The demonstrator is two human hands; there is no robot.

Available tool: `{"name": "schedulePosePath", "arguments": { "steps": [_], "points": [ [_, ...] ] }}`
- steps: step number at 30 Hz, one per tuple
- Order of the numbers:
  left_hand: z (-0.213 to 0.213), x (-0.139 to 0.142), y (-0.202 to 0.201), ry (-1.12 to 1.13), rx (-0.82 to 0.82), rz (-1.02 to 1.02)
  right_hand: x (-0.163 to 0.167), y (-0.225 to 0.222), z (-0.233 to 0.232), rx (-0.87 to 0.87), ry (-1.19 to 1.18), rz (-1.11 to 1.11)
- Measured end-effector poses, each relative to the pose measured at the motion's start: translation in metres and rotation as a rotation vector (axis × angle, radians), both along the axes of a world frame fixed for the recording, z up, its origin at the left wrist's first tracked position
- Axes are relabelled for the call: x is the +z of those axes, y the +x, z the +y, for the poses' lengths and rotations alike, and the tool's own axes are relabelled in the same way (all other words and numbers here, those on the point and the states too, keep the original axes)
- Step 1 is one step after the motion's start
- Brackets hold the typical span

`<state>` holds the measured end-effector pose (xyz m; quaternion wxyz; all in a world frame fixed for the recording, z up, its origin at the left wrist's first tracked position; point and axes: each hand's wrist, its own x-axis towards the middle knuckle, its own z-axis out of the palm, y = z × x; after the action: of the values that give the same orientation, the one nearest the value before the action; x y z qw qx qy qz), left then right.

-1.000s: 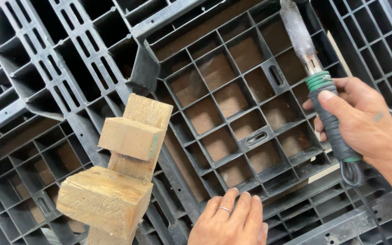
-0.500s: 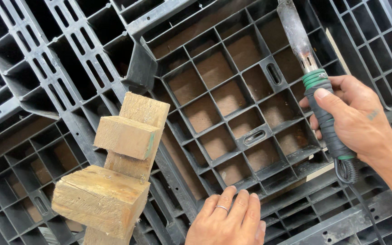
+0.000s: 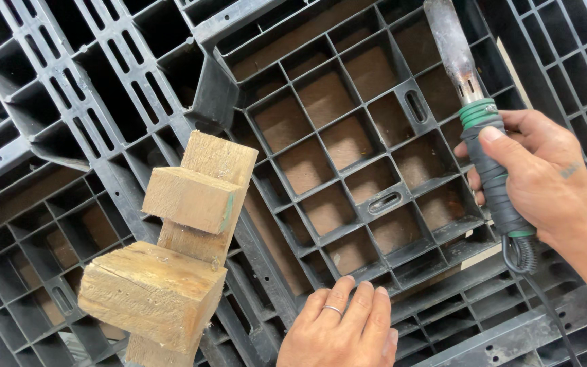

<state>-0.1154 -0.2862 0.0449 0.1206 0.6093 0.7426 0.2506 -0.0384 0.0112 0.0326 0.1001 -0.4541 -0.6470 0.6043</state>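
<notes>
two hands of ours are in view over a heap of black plastic pallets. our right hand is closed around the dark taped grip of a heat tool, thumb laid along the front of the handle just below its green collar; the tool stands nearly upright, its scorched metal barrel pointing up toward the far edge of the gridded pallet, and a coiled black cord hangs from the base of the grip, running down toward the near right corner. our left hand lies flat and open, fingers together, a ring on one finger, with the fingertips resting on the near edge of the same gridded pallet; it holds nothing. this pallet lies tilted on top of the others, its square cells showing brown board behind them and a few oval slots in the ribs. to the left, wooden blocks nailed together rise close to the camera, one short block fixed crosswise on a longer upright piece, with a thicker, rougher block lower down. they stand near our left hand but apart from it.
</notes>
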Motion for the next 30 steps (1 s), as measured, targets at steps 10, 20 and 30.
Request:
{"name": "schedulePosePath", "arguments": {
  "steps": [10,20,30],
  "points": [
    [0.000,0.000,0.002,0.002,0.024,0.012,0.002,0.002,0.002,-0.010,-0.038,0.056],
    [-0.001,0.001,0.002,-0.022,0.026,0.003,0.012,-0.001,0.000,-0.041,-0.066,0.015],
    [0.000,-0.003,0.003,0.019,0.034,0.024,0.008,0.000,0.003,-0.028,-0.061,0.008]
  ]
}}
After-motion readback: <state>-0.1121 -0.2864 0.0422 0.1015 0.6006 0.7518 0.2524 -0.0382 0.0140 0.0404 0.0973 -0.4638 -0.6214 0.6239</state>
